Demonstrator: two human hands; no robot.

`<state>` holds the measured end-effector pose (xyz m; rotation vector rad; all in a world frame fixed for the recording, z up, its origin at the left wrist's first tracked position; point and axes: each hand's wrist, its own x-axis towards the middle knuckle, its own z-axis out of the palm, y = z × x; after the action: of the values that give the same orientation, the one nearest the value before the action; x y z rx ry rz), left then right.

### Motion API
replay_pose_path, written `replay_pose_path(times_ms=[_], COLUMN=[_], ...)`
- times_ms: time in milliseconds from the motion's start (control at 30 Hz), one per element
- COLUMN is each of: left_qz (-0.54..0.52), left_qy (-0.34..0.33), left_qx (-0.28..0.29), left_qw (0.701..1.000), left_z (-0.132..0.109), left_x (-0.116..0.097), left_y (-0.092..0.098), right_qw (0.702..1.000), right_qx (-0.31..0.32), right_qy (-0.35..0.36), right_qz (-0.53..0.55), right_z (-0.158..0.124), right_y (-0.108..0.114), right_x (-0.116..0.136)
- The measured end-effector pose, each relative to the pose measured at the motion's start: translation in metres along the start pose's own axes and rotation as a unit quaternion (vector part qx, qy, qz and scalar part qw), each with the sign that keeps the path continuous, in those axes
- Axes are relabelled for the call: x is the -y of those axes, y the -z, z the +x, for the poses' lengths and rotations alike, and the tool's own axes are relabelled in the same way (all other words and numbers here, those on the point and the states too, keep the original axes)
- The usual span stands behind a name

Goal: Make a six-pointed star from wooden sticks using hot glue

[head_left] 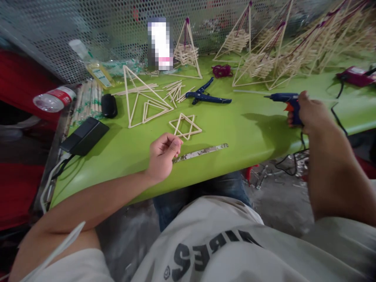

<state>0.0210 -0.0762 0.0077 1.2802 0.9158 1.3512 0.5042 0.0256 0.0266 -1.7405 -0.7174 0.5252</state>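
Observation:
My right hand [314, 111] is wrapped round a blue hot glue gun [283, 97] at the right, its nozzle pointing left above the table. A finger lies by the orange trigger. My left hand [165, 154] is closed in a pinch, and what its fingertips hold, if anything, is hidden. Just beyond those fingertips lies a six-pointed star of thin wooden sticks [192, 132]; I cannot tell whether they touch it. A flat patterned strip, like a ruler [202, 151], runs rightward from beside my left hand.
Blue cutters [208, 98], loose sticks [175, 92] and stick triangles [157, 111] lie beyond the star. Several stick pyramids [186, 53] stand along the back. At left are a plastic bottle [54, 99], a glue bottle [100, 74] and a black box [85, 136]. The gun's cord [289, 158] hangs over the table's front edge.

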Motion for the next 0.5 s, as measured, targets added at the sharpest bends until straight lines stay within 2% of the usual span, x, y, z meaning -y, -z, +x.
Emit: replay_pose_path(times_ms=[100,233,333,433,500], left_qz=[0.021,0.049,0.068,0.080,0.085], left_qy=[-0.013,-0.013,-0.017,-0.026,-0.037], left_qx=[0.006,0.017,0.030,0.042,0.051], left_qw=[1.000,0.999,0.997,0.996,0.994], left_z=[0.000,-0.002,-0.004,-0.004,-0.004], left_x=[-0.002,-0.004,-0.006,-0.007,-0.009], left_y=[0.002,0.004,0.004,0.004,0.004], right_qw=[0.993,0.966,0.942,0.922,0.905], right_qx=[0.019,0.023,0.007,-0.024,0.003], right_qy=[-0.013,0.032,0.111,0.210,0.286], right_qz=[-0.120,-0.254,-0.317,-0.325,-0.314], right_z=[0.018,0.027,0.021,0.002,-0.018], right_y=[-0.002,-0.003,-0.002,-0.007,-0.016], right_x=[0.001,-0.004,-0.007,-0.011,-0.015])
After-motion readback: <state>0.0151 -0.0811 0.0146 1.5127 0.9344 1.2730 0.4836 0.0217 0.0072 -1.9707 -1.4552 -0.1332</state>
